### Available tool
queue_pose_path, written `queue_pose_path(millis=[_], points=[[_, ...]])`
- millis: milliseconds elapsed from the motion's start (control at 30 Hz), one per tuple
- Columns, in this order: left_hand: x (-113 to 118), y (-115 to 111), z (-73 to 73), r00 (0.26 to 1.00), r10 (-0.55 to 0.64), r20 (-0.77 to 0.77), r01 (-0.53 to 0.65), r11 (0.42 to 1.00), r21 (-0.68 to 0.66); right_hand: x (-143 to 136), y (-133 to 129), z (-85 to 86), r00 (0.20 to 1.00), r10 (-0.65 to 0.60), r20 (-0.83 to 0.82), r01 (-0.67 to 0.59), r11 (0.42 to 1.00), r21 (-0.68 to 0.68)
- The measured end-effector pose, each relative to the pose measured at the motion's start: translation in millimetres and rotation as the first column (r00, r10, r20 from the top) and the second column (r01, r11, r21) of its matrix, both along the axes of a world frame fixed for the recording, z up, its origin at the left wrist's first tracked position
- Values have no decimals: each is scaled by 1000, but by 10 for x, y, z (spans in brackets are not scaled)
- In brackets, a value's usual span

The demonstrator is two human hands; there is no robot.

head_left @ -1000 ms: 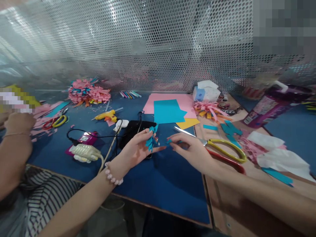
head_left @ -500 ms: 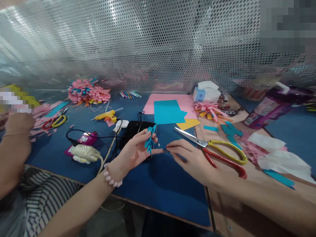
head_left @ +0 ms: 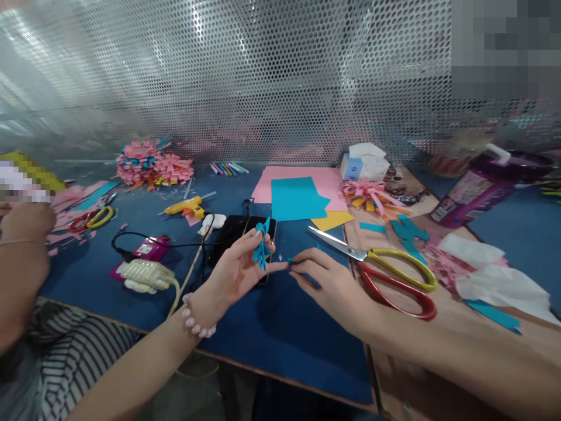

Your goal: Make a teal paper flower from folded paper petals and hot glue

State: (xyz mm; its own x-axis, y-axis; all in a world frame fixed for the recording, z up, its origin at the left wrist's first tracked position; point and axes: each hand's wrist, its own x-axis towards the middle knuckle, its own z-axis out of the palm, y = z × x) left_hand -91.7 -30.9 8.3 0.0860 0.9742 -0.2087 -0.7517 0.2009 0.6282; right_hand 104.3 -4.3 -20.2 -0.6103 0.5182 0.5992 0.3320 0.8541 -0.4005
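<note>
Above the blue worktop (head_left: 307, 351), the left hand (head_left: 236, 272) is holding a fringed blue paper piece (head_left: 262, 250), its grip clamping the paper between thumb and fingers; one finger is pointing toward the right hand (head_left: 331, 285). The right hand's grip is pinching a small blue scrap (head_left: 290, 261) at that finger's tip. Scissors (head_left: 360, 255) are lying just beside the right hand; beyond, a blue sheet (head_left: 298, 200) is overlapping a pink sheet (head_left: 331, 182).

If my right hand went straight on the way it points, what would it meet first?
Your right hand would probably meet your left hand first, at its outstretched finger. The two look very close, perhaps touching; depth is hard to judge.
</note>
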Motion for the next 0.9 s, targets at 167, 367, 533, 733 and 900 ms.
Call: queue_pose_path(millis=[167, 367, 533, 733, 900], points=[[10, -23, 20, 1000, -14, 3, 14, 1000, 8, 38, 0, 6, 1000, 2, 2, -2, 999, -47], [-27, -8, -3, 1000, -6, 17, 7, 999, -40, 50, 25, -75, 999, 38, -38, -36, 998, 43], [-28, 0, -14, 999, 29, 22, -28, 999, -37, 14, -5, -89, 999, 23, -36, -22, 1000, 14], [14, -5, -19, 997, 22, 73, -22, 1000, 8, -55, -33, -137, 997, -43, -58, 41, 998, -41], [35, -7, -12, 996, 19, 89, -18, 1000, -13, -81, -20, -137, 995, -81, -57, 81, 997, 8]])
